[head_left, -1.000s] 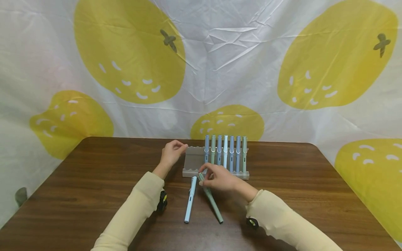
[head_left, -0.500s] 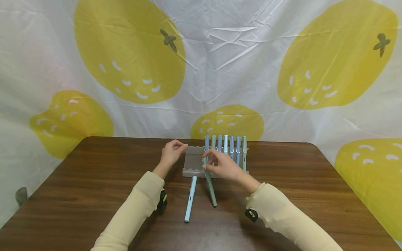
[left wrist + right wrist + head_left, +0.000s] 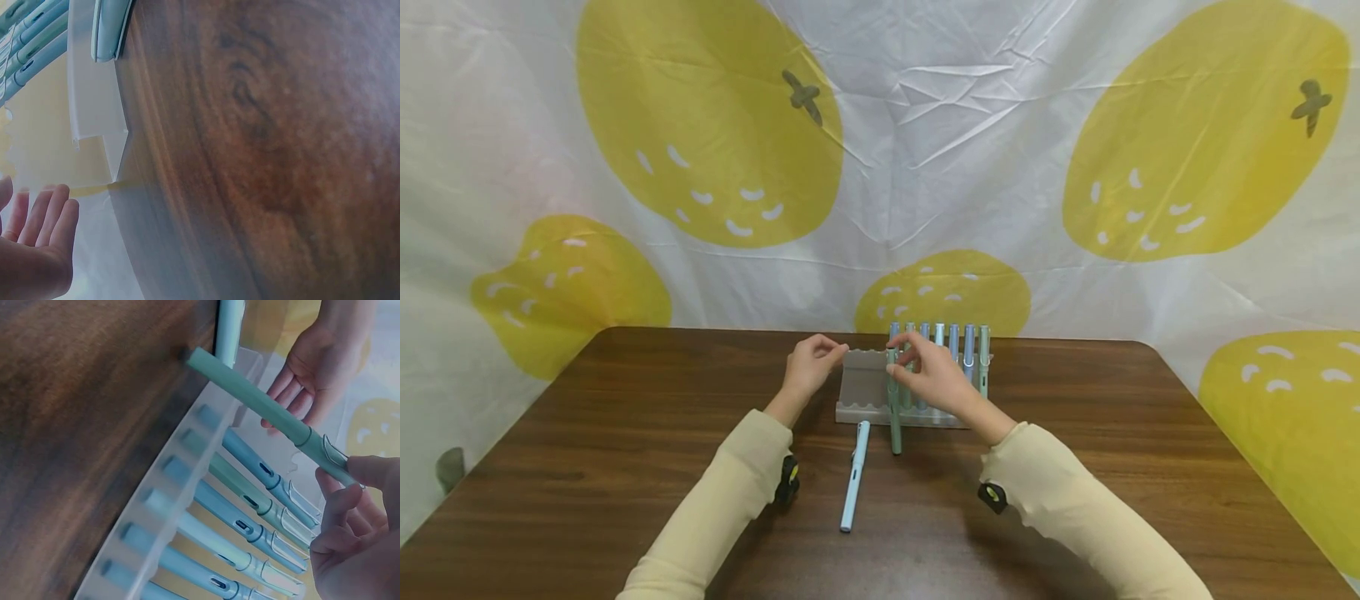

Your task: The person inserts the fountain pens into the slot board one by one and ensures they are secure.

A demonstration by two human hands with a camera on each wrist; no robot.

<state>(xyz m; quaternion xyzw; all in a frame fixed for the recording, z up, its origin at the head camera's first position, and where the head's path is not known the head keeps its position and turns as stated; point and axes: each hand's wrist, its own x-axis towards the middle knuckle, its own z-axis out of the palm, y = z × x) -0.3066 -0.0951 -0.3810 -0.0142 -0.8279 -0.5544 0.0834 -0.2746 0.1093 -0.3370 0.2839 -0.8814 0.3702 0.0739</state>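
My right hand [image 3: 938, 377] pinches a green capped pen [image 3: 895, 423] by its clip end, between thumb and fingers. The pen is held nearly upright in front of the clear pen rack [image 3: 861, 387], its lower end toward me. In the right wrist view the green pen [image 3: 250, 395] slants above the rack's row of pens, apart from them. At the rack's upper left corner, my left hand [image 3: 807, 367] pinches the edge with thumb and index finger; the other fingers [image 3: 64, 228] extend loosely. A light blue pen [image 3: 854, 479] lies on the table before the rack.
Several blue and green pens [image 3: 984, 358] stand side by side in the rack's right part, partly hidden by my right hand. The rack's left slots hold no pens. Brown wooden table [image 3: 625, 467] surrounds it; a lemon-print cloth [image 3: 865, 200] hangs behind.
My right hand has lifted the green pen off the table and moved it up and away toward the rack, turning it nearly upright. The left hand and the light blue pen stay put.
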